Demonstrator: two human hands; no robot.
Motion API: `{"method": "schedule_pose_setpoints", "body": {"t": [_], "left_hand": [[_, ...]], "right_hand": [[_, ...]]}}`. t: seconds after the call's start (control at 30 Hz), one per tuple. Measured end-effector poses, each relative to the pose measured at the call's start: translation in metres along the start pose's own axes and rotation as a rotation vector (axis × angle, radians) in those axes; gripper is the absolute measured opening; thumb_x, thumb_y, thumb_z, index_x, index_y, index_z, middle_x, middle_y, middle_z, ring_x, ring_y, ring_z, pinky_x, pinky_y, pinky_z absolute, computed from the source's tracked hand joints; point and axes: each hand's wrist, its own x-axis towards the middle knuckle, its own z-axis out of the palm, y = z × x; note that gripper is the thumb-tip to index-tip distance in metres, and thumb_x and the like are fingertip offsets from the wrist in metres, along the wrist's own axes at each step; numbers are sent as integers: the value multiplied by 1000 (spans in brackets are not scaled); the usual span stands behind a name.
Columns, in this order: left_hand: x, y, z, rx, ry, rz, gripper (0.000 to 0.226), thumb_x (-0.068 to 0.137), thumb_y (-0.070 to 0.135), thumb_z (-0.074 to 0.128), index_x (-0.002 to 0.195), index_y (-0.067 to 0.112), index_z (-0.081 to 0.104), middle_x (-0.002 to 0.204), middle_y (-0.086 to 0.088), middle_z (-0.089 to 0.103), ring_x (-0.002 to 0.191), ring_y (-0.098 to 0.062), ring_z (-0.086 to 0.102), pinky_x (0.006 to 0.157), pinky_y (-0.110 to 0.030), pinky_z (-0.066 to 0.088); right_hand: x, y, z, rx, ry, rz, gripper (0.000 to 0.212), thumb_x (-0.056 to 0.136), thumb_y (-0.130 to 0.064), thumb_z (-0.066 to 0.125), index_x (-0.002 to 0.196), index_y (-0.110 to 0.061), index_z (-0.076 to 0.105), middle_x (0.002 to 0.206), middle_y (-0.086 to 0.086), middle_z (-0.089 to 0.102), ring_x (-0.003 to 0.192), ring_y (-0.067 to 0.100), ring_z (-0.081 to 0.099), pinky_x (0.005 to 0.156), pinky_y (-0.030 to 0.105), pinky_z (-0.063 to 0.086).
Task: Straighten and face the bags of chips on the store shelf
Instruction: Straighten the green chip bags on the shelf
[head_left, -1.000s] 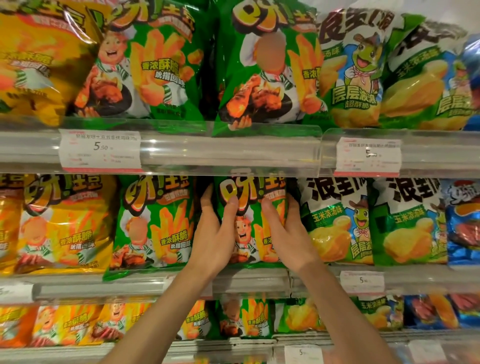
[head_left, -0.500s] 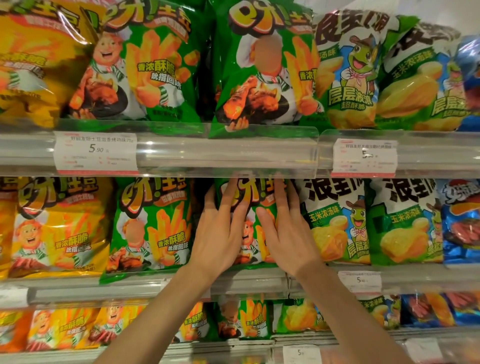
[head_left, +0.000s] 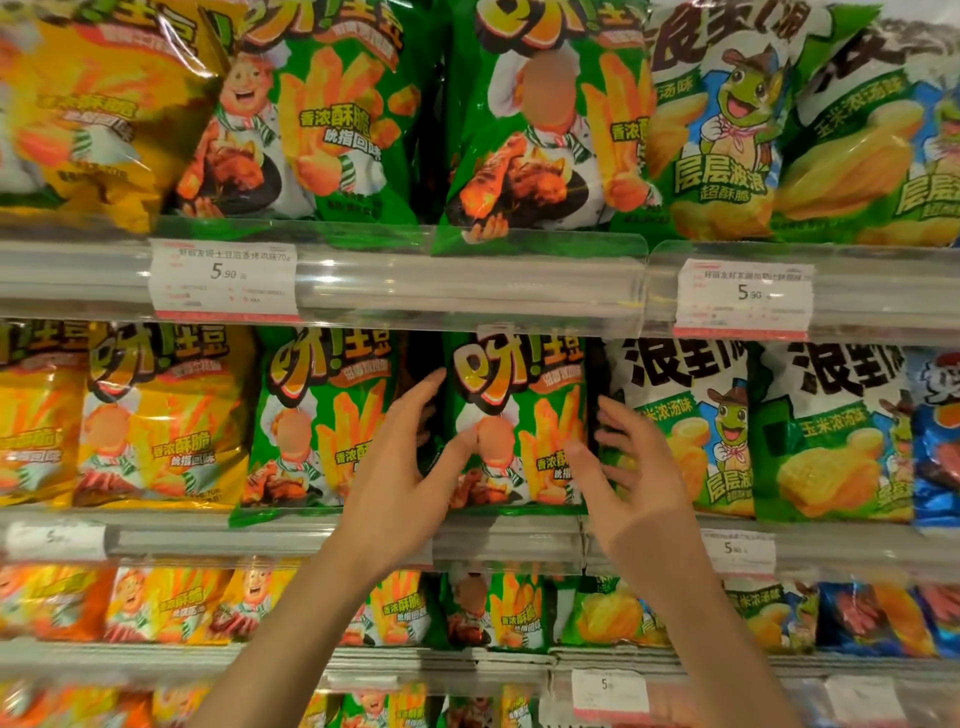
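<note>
At frame centre, the green chip bag (head_left: 514, 421) stood upright on the middle shelf (head_left: 498, 540) between my hands. My left hand (head_left: 400, 478) touched its left edge, fingers spread; my right hand (head_left: 634, 483) hovered beside it, fingers loosely spread.

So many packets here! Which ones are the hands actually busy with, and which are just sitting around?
In the job:
green chip bag on the middle shelf
left hand, thumb touching its front
right hand, open beside it

Just there:
yellow chip bags
frog-picture bags
price tags
</note>
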Motion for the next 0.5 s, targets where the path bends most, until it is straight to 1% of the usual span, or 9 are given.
{"method": "schedule_pose_setpoints", "body": {"t": [0.07, 0.13, 0.17, 0.2, 0.27, 0.33, 0.4, 0.47, 0.5], "left_hand": [[-19, 1, -7, -61, 43, -50, 53, 94, 42, 59, 145, 34, 44, 138, 18, 53, 124, 5, 52, 101, -21, 46], [-35, 1, -13, -81, 70, -97, 42, 95, 38, 59, 136, 33, 52, 120, 21, 64, 111, 4, 60, 91, -14, 50], [-43, -1, -15, -93, 78, -125, 37, 96, 37, 59, 133, 34, 55, 112, 22, 67, 107, 2, 63, 87, -12, 50], [-50, -3, -18, -109, 84, -153, 33, 97, 36, 59, 129, 36, 56, 108, 23, 68, 104, 0, 65, 84, -10, 50], [-62, -8, -23, -143, 85, -198, 28, 97, 36, 59, 125, 40, 58, 105, 25, 69, 102, -1, 67, 82, -12, 50], [-69, -13, -32, -174, 81, -217, 26, 96, 38, 59, 122, 42, 59, 105, 23, 70, 102, -1, 67, 84, -18, 49], [-72, -17, -45, -206, 77, -221, 25, 95, 37, 60, 119, 42, 61, 103, 20, 72, 102, 1, 67, 87, -22, 50], [-73, -21, -62, -225, 71, -213, 23, 93, 38, 60, 116, 41, 62, 103, 17, 73, 102, 1, 67, 88, -25, 50], [-72, -23, -72, -236, 72, -208, 24, 92, 40, 59, 116, 40, 62, 104, 16, 74, 102, 0, 67, 88, -26, 50]], "right_hand": [[-13, 0, -6, 23, 4, 74, 50, 93, -36, 65, 140, -28, 49, 117, -15, 61, 103, -3, 60, 87, 23, 55], [-24, 1, -8, -9, -38, 127, 36, 95, -35, 62, 130, -29, 54, 101, -14, 68, 86, -4, 64, 72, 15, 53], [-29, 3, -8, -37, -64, 135, 30, 96, -36, 61, 126, -30, 56, 94, -13, 71, 80, -2, 66, 67, 14, 53], [-35, 4, -6, -60, -88, 137, 26, 97, -35, 59, 122, -30, 59, 87, -11, 73, 76, 0, 67, 64, 17, 54], [-48, 7, -2, -84, -119, 154, 18, 97, -35, 59, 115, -33, 61, 80, -11, 73, 75, 3, 68, 70, 25, 57], [-60, 9, 4, -71, -114, 151, 9, 96, -33, 60, 104, -34, 64, 80, -11, 72, 76, 7, 68, 75, 33, 59], [-69, 7, 11, -41, -92, 151, 7, 95, -31, 62, 99, -30, 67, 81, -11, 72, 77, 9, 69, 75, 33, 58], [-74, 1, 20, -17, -73, 164, 11, 93, -33, 60, 98, -27, 67, 82, -11, 73, 77, 9, 70, 75, 30, 57], [-76, -3, 26, -19, -64, 164, 11, 93, -33, 60, 98, -27, 67, 82, -10, 73, 77, 10, 70, 75, 30, 57]]}}
